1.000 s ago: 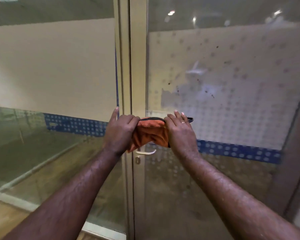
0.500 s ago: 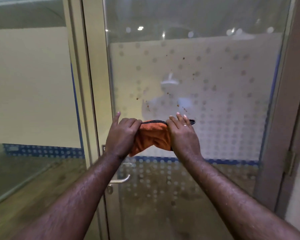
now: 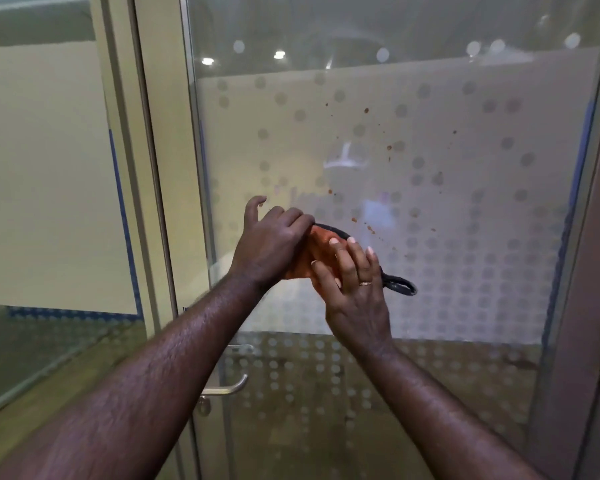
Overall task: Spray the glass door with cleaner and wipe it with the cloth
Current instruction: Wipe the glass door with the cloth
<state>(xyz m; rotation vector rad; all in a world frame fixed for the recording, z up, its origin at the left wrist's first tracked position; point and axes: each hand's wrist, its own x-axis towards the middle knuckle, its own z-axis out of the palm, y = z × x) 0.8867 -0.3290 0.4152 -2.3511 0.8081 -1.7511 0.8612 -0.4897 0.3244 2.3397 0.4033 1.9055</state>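
Observation:
The glass door (image 3: 447, 174) fills the view, with a frosted dotted band and brown specks spattered across its middle. An orange cloth (image 3: 321, 249) with a black edge and loop is bunched between both hands in front of the glass. My left hand (image 3: 269, 245) grips its upper left part, index finger raised. My right hand (image 3: 355, 285) holds its lower right side, fingers spread over the fabric, a ring on one finger. No spray bottle is in view.
A metal lever handle (image 3: 227, 388) sits low on the door's left stile (image 3: 174, 202). A fixed glass panel (image 3: 49, 168) stands to the left. The door frame (image 3: 593, 271) rises on the right.
The view has shifted right and closer to the door. My hands have come nearer together, the right one dropping lower and turning, so the cloth is bunched tighter between them.

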